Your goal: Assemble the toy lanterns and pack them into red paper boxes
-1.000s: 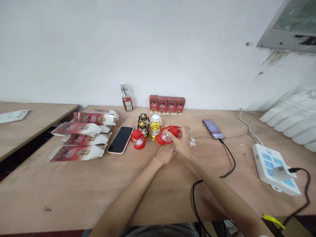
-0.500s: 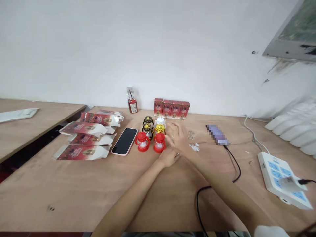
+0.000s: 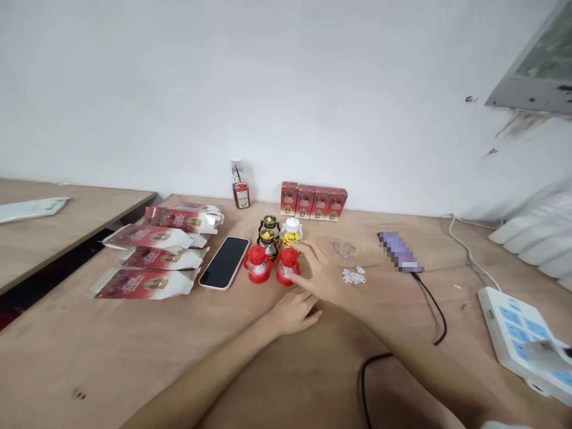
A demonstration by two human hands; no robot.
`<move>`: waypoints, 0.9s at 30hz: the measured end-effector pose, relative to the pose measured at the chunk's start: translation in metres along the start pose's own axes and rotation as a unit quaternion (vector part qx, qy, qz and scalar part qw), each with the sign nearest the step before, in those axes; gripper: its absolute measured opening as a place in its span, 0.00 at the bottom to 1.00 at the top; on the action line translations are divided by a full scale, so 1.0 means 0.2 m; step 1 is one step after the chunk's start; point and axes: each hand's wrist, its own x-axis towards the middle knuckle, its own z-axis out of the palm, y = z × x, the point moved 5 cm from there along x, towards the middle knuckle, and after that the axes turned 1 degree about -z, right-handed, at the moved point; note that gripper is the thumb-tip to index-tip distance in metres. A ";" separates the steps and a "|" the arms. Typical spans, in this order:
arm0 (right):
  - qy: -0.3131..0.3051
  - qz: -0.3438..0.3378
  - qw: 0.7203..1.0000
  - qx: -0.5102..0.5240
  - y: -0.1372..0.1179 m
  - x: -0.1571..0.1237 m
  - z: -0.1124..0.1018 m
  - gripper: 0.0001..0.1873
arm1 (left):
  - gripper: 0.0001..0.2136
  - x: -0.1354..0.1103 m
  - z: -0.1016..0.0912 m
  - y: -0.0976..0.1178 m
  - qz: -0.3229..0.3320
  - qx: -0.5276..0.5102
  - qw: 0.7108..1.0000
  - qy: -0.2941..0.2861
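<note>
Several tiny toy lanterns stand in a cluster on the wooden table (image 3: 134, 351): two red ones in front (image 3: 258, 264) (image 3: 287, 266), a gold one (image 3: 290, 239), dark ones (image 3: 269, 227) and a white one (image 3: 292, 226) behind. My right hand (image 3: 319, 271) lies just right of the right red lantern, fingers spread, touching or nearly touching it and holding nothing. My left hand (image 3: 292, 311) rests flat on the table just in front, fingers loosely stretched, empty.
A black phone (image 3: 224, 270) lies left of the lanterns, beside several flat red-and-white cartons (image 3: 149, 257). Several red boxes (image 3: 313, 203) and a small bottle (image 3: 240, 187) stand at the wall. Small metal bits (image 3: 347, 262), a charging phone (image 3: 399, 252), cable (image 3: 429, 310) and power strip (image 3: 521, 330) lie right.
A second ago my right hand held a red lantern tilted above the table. It now stands upright beside the other red one, and both hands have drawn back empty.
</note>
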 end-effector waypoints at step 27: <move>0.086 0.167 0.982 0.031 0.52 0.30 0.03 0.14 | 0.28 -0.33 -0.41 -0.39 -0.278 0.081 0.848 0.444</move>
